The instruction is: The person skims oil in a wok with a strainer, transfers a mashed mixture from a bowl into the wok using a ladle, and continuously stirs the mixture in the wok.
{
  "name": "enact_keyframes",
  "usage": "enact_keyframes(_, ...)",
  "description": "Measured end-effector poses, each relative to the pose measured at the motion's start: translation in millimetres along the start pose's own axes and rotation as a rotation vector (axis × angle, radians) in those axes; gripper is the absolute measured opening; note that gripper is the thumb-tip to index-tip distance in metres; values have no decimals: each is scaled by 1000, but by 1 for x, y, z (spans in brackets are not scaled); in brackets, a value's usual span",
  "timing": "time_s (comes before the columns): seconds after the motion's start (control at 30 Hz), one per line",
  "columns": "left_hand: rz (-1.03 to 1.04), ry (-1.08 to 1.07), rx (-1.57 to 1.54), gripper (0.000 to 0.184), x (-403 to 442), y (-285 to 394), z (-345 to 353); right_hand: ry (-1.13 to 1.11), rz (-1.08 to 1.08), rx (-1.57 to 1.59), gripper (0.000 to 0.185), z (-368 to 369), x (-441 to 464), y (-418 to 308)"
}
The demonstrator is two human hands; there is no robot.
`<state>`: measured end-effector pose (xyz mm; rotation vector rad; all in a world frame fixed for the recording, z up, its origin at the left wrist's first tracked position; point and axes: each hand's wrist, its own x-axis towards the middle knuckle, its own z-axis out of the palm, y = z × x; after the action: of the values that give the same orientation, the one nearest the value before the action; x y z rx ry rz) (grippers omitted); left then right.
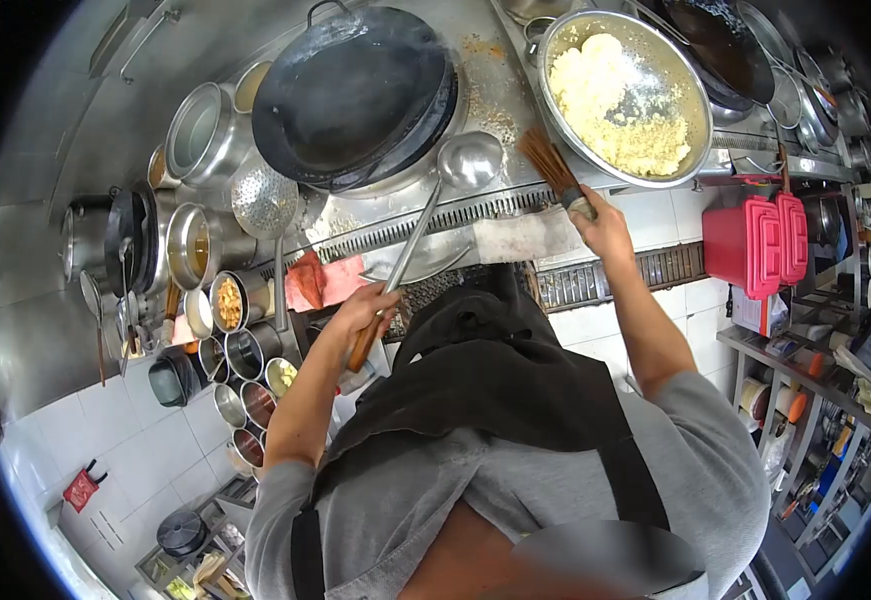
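Note:
My left hand (365,312) is closed round the long handle of a steel ladle (470,160), whose bowl lies over the stove edge, right of the wok. In my right hand (605,228) is a bamboo wok brush (547,165), gripped by its bound end with the bristles pointing up and left. The brush tips are just left of a big steel bowl (677,90) that holds cooked rice (620,105), pale yellow and partly clumped. A dark wok (355,95) sits on the burner ahead of my left hand; no food shows in it.
At left are a perforated skimmer (265,195), steel pots (195,130) and several small containers of ingredients (228,300). A folded white cloth (525,236) and a red cloth (305,280) lie along the stove's front edge. Pink lidded bins (745,240) stand at right, above a metal shelf (805,380).

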<state>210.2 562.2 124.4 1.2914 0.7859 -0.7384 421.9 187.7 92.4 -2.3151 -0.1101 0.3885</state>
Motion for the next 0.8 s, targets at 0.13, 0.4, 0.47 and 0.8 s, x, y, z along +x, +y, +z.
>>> enact_keyframes(0.13,-29,-98,-258,22,2,28,19,91,-147,151,56,23,-12,-28)
enact_keyframes(0.4,-75,35,47,21,-30,43,22,-251,-399,-490,45,38,53,-21)
enact_keyframes(0.47,26,123,367,23,-31,28,9,-195,-412,-454,46,14,36,-23)
enact_keyframes(0.8,304,145,229,32,-122,50,32,38,-213,-380,50,68,3,23)
